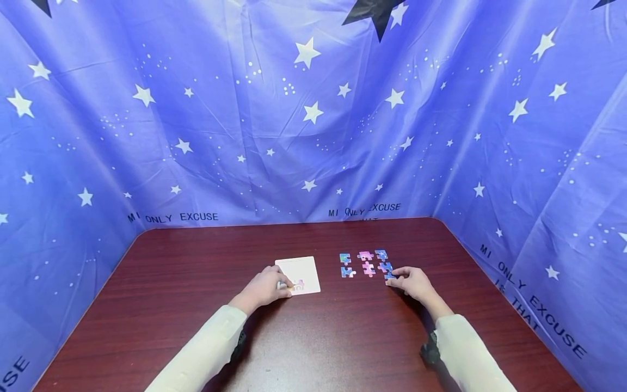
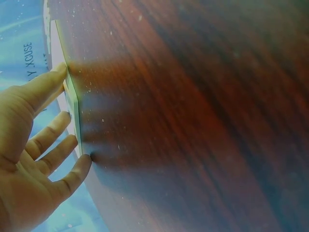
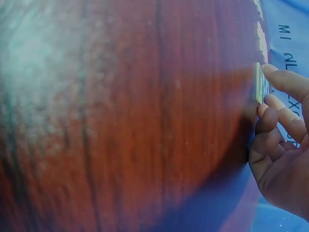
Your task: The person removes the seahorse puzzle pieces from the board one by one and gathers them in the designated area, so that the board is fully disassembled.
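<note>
A white square board (image 1: 300,269) lies flat on the table, with a small pink and yellow patch (image 1: 299,284) near its lower left. My left hand (image 1: 268,286) rests at that corner. In the left wrist view its thumb touches the board's near edge, and the other fingers (image 2: 55,157) spread loosely along the side. My right hand (image 1: 413,283) pinches a blue puzzle piece (image 1: 389,277) between thumb and fingers, low over the table. The piece shows edge-on in the right wrist view, between the fingertips (image 3: 271,68). Another blue puzzle piece (image 1: 385,267) lies just beyond it.
To the left of the right hand lie more jigsaw pieces: two pink ones (image 1: 365,256) in the middle and two blue-green ones (image 1: 345,259) nearer the board. The dark red wooden table (image 1: 313,337) meets a blue star-printed curtain (image 1: 274,179) at its back and sides.
</note>
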Motion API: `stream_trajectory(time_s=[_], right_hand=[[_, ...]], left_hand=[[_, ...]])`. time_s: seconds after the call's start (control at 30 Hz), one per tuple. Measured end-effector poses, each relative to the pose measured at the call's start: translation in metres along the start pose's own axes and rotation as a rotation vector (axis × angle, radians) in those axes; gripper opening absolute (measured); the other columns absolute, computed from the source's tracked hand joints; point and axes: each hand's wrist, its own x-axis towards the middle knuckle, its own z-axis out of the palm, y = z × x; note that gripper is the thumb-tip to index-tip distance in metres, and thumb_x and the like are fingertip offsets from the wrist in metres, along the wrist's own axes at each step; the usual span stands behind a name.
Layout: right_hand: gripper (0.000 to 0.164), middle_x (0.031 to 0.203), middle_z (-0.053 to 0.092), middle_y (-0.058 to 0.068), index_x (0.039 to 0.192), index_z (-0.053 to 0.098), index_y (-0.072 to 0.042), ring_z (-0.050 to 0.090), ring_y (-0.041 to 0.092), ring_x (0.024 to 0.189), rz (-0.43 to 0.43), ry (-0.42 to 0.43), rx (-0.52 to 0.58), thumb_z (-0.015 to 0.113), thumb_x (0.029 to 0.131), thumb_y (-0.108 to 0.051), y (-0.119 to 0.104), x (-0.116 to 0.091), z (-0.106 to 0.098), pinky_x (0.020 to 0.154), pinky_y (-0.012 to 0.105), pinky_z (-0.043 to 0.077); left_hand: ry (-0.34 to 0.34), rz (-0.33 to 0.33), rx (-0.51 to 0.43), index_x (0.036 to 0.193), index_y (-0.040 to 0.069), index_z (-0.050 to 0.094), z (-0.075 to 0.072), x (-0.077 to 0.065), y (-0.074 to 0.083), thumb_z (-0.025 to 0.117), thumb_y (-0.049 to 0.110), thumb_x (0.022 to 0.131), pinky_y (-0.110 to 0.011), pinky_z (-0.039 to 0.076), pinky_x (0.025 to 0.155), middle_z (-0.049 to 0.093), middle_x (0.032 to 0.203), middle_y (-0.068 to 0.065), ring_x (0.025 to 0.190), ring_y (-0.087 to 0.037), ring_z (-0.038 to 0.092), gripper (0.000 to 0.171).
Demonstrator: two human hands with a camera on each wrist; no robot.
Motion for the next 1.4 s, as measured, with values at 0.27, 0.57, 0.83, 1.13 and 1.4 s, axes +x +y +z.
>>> stream_trajectory(time_s=[0.27, 0.57, 0.83, 1.13, 1.4], right_hand=[[0.041, 0.063, 0.044, -0.004, 0.109, 0.062, 0.006, 0.047, 0.010, 0.055, -0.025, -0.022, -0.058, 0.074, 0.077, -0.017, -0.002, 0.000, 0.000, 0.052, 0.025, 0.044], [0.041, 0.066, 0.046, -0.002, 0.109, 0.062, 0.006, 0.046, 0.010, 0.054, -0.027, -0.051, -0.045, 0.073, 0.077, -0.017, -0.002, 0.002, -0.002, 0.051, 0.025, 0.043], [0.040, 0.065, 0.045, -0.003, 0.109, 0.061, 0.006, 0.045, 0.009, 0.053, -0.043, -0.060, -0.036, 0.072, 0.078, -0.016, -0.001, 0.002, -0.002, 0.050, 0.024, 0.043], [0.040, 0.068, 0.049, 0.001, 0.110, 0.061, 0.006, 0.046, 0.011, 0.052, -0.072, -0.050, -0.035, 0.072, 0.077, -0.014, 0.001, 0.002, -0.005, 0.049, 0.025, 0.042], [0.026, 0.067, 0.050, 0.001, 0.105, 0.063, 0.006, 0.048, 0.011, 0.053, -0.112, -0.022, -0.038, 0.065, 0.083, -0.008, -0.010, 0.002, -0.004, 0.051, 0.026, 0.044]], left_hand=[[0.000, 0.008, -0.003, 0.092, 0.017, 0.075, 0.000, -0.001, -0.001, 0.073, 0.024, 0.079, -0.039, 0.044, 0.074, 0.057, 0.092, 0.000, 0.088, -0.017, 0.048, 0.016], [0.006, 0.015, 0.005, 0.093, 0.019, 0.075, 0.002, 0.000, -0.004, 0.073, 0.026, 0.079, -0.041, 0.045, 0.077, 0.058, 0.093, -0.001, 0.090, -0.017, 0.050, 0.016], [0.012, 0.016, -0.001, 0.093, 0.017, 0.075, 0.001, -0.001, -0.003, 0.074, 0.025, 0.078, -0.041, 0.045, 0.078, 0.058, 0.093, -0.002, 0.089, -0.018, 0.050, 0.017], [0.007, 0.016, -0.001, 0.094, 0.017, 0.074, 0.001, -0.002, 0.000, 0.074, 0.025, 0.078, -0.042, 0.044, 0.078, 0.058, 0.094, -0.002, 0.090, -0.019, 0.050, 0.018], [0.010, 0.023, 0.041, 0.100, 0.015, 0.070, 0.003, -0.001, -0.003, 0.073, 0.029, 0.079, -0.040, 0.046, 0.081, 0.059, 0.096, -0.002, 0.090, -0.019, 0.052, 0.026]])
